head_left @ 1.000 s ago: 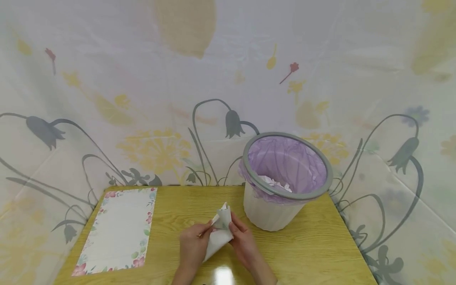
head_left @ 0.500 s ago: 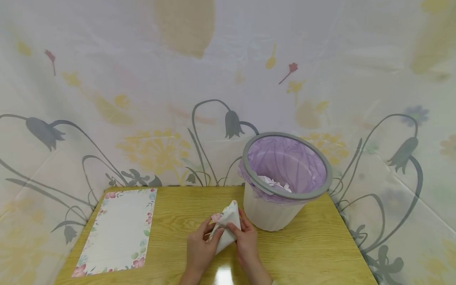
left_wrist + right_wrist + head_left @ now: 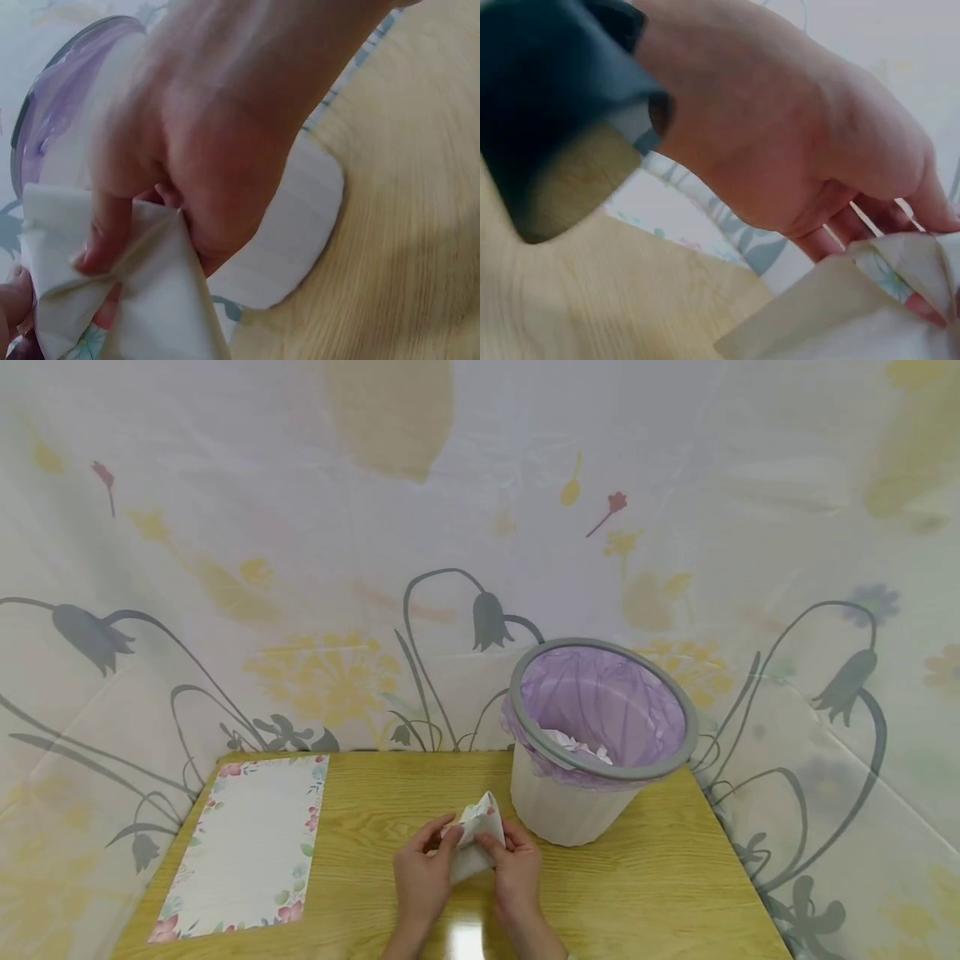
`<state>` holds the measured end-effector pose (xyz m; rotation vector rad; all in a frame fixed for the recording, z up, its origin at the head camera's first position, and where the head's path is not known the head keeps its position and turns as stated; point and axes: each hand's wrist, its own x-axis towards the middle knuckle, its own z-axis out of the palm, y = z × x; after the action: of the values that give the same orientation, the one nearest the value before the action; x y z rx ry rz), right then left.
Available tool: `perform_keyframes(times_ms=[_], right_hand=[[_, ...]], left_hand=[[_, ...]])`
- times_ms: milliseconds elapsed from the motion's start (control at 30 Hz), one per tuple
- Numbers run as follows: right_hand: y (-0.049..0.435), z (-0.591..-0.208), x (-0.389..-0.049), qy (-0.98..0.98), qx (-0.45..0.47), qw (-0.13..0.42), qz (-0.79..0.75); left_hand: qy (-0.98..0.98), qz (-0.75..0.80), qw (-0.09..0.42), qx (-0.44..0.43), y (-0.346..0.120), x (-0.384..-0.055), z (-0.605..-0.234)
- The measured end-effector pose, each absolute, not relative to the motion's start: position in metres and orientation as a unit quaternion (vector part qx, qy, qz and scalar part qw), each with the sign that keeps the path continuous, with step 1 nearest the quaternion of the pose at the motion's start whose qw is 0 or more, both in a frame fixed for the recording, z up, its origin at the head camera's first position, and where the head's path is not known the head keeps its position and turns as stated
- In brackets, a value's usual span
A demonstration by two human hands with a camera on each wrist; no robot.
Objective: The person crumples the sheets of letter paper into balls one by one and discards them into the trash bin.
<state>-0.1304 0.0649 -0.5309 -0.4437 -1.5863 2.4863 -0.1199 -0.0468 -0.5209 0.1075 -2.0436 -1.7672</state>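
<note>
A folded, creased sheet of white paper (image 3: 471,863) with a floral border is held between both hands, low over the table in the head view. My left hand (image 3: 423,878) pinches its left side, the thumb on top and the fingers behind. On the right side my right hand (image 3: 519,878) grips it in the same way, thumb pressed on the front. The left wrist view shows the left thumb on the paper (image 3: 161,315), whose folds meet near it. In the right wrist view the right fingers curl behind the paper (image 3: 817,322); part of it leaves the frame.
Just beyond the right hand stands a white bin (image 3: 570,814) with a grey rim and a purple liner (image 3: 600,693). Crumpled white paper (image 3: 581,747) lies inside. A flat flower-bordered sheet (image 3: 243,852) lies at the left of the wooden table (image 3: 367,793). A patterned curtain (image 3: 337,552) hangs behind.
The paper has become more compact: its pointed shape has been folded shorter between the hands. My left hand has shifted slightly right, and both thumbs now press on its front. Bin and flat sheet stay put.
</note>
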Motion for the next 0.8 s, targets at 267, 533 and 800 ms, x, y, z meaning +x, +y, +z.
perform_keyframes(times_ms=[267,533,800], right_hand=[[0.075,-0.539,-0.132,-0.517,-0.068,0.026,0.853],[0.091,-0.54,-0.136,-0.513,0.049,-0.055,0.855],[0.099,-0.539,-0.141,-0.514,0.103,-0.098,0.846]], left_hand=[[-0.699,-0.695,0.157,0.053,-0.055,-0.121,-0.521],[-0.682,-0.712,0.167,-0.013,-0.059,-0.121,-0.527],[-0.68,-0.71,0.181,-0.033,-0.061,-0.123,-0.531]])
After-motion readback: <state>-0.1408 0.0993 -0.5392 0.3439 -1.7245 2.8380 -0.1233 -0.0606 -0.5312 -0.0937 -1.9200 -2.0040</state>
